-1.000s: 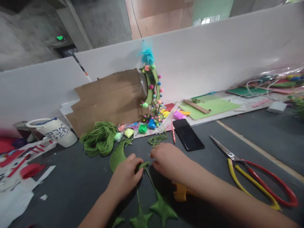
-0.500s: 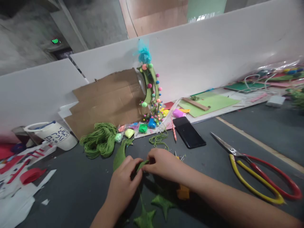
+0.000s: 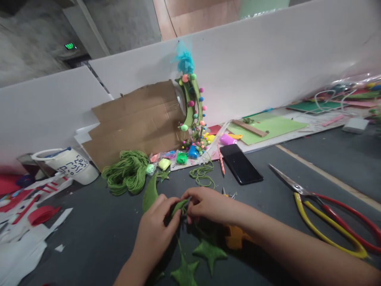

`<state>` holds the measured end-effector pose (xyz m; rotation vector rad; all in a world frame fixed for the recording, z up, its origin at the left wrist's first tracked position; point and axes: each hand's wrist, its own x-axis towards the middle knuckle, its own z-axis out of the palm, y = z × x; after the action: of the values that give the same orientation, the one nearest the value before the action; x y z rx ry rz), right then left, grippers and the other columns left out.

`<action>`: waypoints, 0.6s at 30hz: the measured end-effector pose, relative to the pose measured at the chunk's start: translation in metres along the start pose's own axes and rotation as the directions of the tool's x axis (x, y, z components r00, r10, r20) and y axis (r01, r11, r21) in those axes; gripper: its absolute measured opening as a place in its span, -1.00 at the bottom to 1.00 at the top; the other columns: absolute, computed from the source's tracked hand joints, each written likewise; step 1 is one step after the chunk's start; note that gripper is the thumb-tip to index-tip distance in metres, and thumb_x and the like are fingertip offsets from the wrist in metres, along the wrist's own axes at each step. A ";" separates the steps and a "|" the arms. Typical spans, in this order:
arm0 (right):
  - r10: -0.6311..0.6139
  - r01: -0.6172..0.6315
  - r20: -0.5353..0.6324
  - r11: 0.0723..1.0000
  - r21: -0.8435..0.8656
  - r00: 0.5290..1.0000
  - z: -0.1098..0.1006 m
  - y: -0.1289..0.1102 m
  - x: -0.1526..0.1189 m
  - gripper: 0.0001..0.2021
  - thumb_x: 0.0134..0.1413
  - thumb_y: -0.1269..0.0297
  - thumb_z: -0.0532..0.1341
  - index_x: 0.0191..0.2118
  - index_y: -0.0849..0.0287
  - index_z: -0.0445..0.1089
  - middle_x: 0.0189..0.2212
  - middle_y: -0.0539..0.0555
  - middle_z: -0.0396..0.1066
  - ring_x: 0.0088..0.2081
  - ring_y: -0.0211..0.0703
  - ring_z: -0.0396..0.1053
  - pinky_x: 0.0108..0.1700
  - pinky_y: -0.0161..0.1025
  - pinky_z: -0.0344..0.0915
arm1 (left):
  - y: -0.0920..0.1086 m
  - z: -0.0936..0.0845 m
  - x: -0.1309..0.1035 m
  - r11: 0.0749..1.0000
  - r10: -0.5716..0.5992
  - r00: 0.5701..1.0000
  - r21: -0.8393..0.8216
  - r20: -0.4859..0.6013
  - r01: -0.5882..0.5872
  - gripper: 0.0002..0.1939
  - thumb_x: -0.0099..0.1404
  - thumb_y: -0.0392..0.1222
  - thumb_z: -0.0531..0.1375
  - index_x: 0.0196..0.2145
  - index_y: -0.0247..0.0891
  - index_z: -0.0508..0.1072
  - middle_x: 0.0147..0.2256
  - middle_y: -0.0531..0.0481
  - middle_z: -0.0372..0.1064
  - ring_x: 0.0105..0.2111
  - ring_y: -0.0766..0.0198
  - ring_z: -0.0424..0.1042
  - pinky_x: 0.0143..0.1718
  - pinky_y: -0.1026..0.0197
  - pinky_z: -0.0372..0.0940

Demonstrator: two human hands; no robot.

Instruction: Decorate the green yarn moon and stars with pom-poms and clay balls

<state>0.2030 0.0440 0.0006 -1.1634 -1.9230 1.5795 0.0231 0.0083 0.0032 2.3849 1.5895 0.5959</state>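
Observation:
My left hand (image 3: 159, 222) pinches a small green felt piece (image 3: 179, 206) between thumb and fingers. My right hand (image 3: 205, 204) is closed at the other end of that piece, its fingertips on what looks like thin green yarn. Behind my left hand a green crescent (image 3: 150, 194) lies on the dark table. Below my hands are two green stars, one (image 3: 210, 253) under my right wrist and another (image 3: 184, 273) with a thread running up from it. An orange piece (image 3: 234, 237) is partly under my right forearm.
Large scissors (image 3: 300, 190) lie at right, near a black phone (image 3: 241, 163) and a pencil (image 3: 221, 159). Green yarn (image 3: 127, 172), a white mug (image 3: 73, 167) and paper scraps (image 3: 18, 246) are at left. A decorated green crescent (image 3: 190, 107) stands before cardboard (image 3: 137, 123).
The view has shifted slightly, moving the table items a little to the right. My right fingers have risen and curled beside the green piece, which my left hand still holds.

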 end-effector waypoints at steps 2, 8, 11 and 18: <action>0.020 -0.021 0.005 0.999 0.047 1.000 0.001 0.001 0.000 -0.69 -0.11 0.49 0.09 -0.16 0.24 0.33 -0.53 -0.01 0.43 -0.52 -0.30 0.35 -0.50 -0.43 0.23 | 0.000 0.000 0.000 1.000 -0.009 1.000 0.008 0.011 0.009 -0.82 0.27 -0.17 0.05 -0.20 -0.15 0.39 -0.43 0.06 0.21 -0.43 0.28 0.29 -0.40 0.26 0.17; 0.083 -0.082 -0.004 0.994 0.075 0.997 0.001 0.001 0.000 -0.86 -0.10 0.30 0.17 -0.36 0.22 0.35 -0.66 -0.05 0.34 -0.60 -0.30 0.31 -0.58 -0.43 0.18 | 0.002 0.003 -0.003 1.000 -0.016 1.000 0.027 0.011 0.016 -0.82 0.27 -0.16 0.05 -0.22 -0.17 0.39 -0.41 0.03 0.23 -0.39 0.25 0.31 -0.39 0.25 0.17; 0.105 -0.103 -0.040 0.994 0.047 0.994 0.004 0.005 0.001 -0.95 -0.16 0.35 0.16 -0.53 0.20 0.31 -0.73 -0.08 0.28 -0.65 -0.32 0.25 -0.62 -0.43 0.10 | 0.003 0.005 -0.003 1.000 -0.012 1.000 0.010 0.021 0.012 -0.83 0.27 -0.17 0.04 -0.23 -0.17 0.39 -0.40 0.02 0.23 -0.38 0.25 0.31 -0.39 0.25 0.17; 0.095 -0.085 -0.057 0.984 0.158 0.994 0.011 0.010 0.004 -0.87 -0.27 0.49 0.08 -0.48 0.17 0.26 -0.66 -0.11 0.35 -0.62 -0.35 0.25 -0.60 -0.45 0.06 | 0.003 0.002 -0.003 0.999 -0.030 0.999 -0.044 0.025 0.031 -0.87 0.24 -0.18 0.08 -0.26 -0.15 0.39 -0.44 0.07 0.18 -0.43 0.28 0.27 -0.41 0.26 0.15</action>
<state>0.1966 0.0409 -0.0130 -1.2348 -1.6958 1.6842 0.0259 0.0044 0.0017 2.3227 1.5825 0.5880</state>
